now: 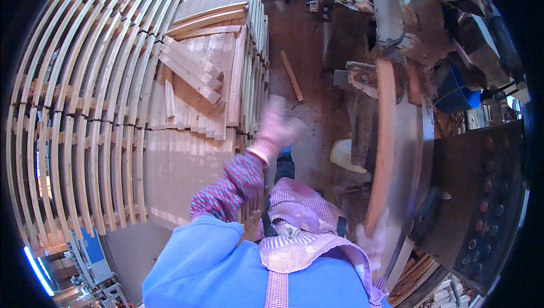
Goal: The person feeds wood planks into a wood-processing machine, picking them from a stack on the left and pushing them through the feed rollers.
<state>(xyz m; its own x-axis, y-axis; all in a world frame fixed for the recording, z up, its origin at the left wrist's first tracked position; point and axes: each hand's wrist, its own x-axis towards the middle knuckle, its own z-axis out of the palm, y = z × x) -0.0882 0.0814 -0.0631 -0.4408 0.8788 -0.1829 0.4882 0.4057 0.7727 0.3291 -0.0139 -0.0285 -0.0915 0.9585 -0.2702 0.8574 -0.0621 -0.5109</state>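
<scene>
The left hand (276, 122) is smeared by motion, so its fingers cannot be told apart, nor whether it holds anything. The right hand (373, 239) is blurred too, closed on the low end of a long curved plank (383, 138) (grain lost to blur). Panel buttons (488, 186) are too small to read. The picture's dark rim cuts off the slat stack (68, 115)
</scene>
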